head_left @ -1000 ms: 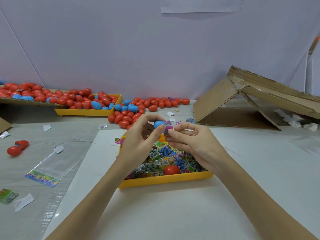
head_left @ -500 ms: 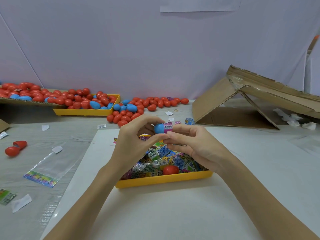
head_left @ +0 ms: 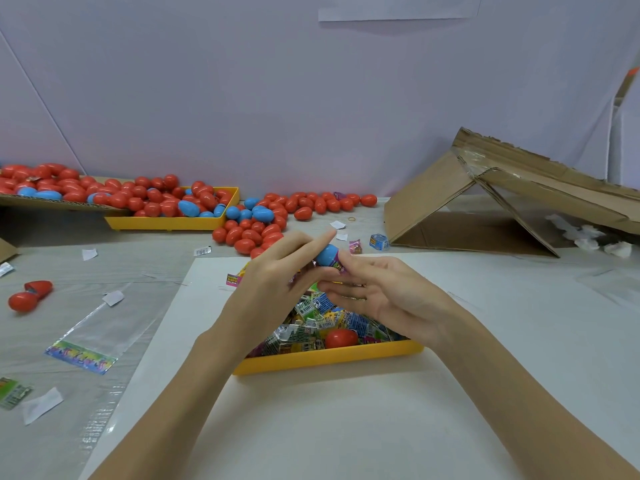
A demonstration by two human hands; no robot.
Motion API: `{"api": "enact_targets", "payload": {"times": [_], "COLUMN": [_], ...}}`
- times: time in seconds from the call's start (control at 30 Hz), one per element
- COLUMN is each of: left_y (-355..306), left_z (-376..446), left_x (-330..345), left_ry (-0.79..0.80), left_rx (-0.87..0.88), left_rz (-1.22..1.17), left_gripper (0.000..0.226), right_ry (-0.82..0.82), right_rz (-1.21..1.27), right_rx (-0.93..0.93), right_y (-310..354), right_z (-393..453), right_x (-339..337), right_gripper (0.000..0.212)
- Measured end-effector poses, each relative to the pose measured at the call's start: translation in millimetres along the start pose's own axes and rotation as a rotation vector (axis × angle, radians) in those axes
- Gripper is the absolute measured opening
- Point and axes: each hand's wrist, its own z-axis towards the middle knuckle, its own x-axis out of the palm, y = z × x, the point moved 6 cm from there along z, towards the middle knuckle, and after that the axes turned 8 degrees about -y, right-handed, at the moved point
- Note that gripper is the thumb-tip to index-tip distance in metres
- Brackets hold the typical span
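A blue egg half (head_left: 326, 255) with a small pink packet (head_left: 337, 266) sticking out of it sits between both hands, above the near yellow tray (head_left: 329, 360). My left hand (head_left: 270, 289) holds the blue half with thumb and fingers, its index finger stretched out over the top. My right hand (head_left: 377, 299) pinches the packet end from the right, its other fingers spread out loosely. The tray holds several small colourful packets (head_left: 311, 323) and one red egg (head_left: 341, 338).
A far yellow tray (head_left: 166, 222) and a cardboard sheet at the back left carry several red and blue eggs; more lie loose (head_left: 311, 204). An opened red egg (head_left: 29, 295) and a plastic bag (head_left: 97, 334) lie left. A collapsed cardboard box (head_left: 485, 209) stands right.
Both hands have shifted slightly right and up with the egg. My left index finger has straightened over the blue half, and my right fingers have spread out.
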Motion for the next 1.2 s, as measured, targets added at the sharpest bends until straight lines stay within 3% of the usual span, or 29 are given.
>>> {"api": "enact_targets", "payload": {"times": [0.2, 0.4, 0.53, 0.67, 0.83, 1.07, 1.2], "left_y": [-2.2, 0.5, -2.3, -4.4, 1.7, -0.2, 0.1], "left_z": [2.6, -0.9, -1.5, -0.8, -1.3, -2.2, -0.3], "left_x": [-0.9, -2.6, -0.8, 2.5, -1.7, 3.1, 4.8], "left_ry": [0.012, 0.055, 0.097, 0.048, -0.004, 0.075, 0.113], "left_rx": [-0.198, -0.177, -0.148, -0.227, -0.32, -0.15, -0.188], "left_rz": [-0.224, -0.092, -0.08, -0.158, -0.183, -0.088, -0.222], "left_gripper": [0.051, 0.047, 0.047, 0.056, 0.05, 0.054, 0.054], "right_ry": [0.033, 0.06, 0.032, 0.009, 0.072, 0.01, 0.036], "right_rz": [0.159, 0.173, 0.344, 0.347, 0.365, 0.337, 0.223], "right_rx": [0.073, 0.122, 0.214, 0.193, 0.207, 0.177, 0.006], "right_y": [-1.3, -10.1, -18.1, -16.2, -14.3, -15.1, -4.5], "right_z": [0.0, 3.3, 5.5, 7.0, 3.6, 5.0, 4.4], "right_x": [0.4, 4.2, 2.4, 1.4, 4.5, 1.8, 1.6], "right_gripper": [0.027, 0.028, 0.038, 0.058, 0.047, 0.023, 0.025]}}
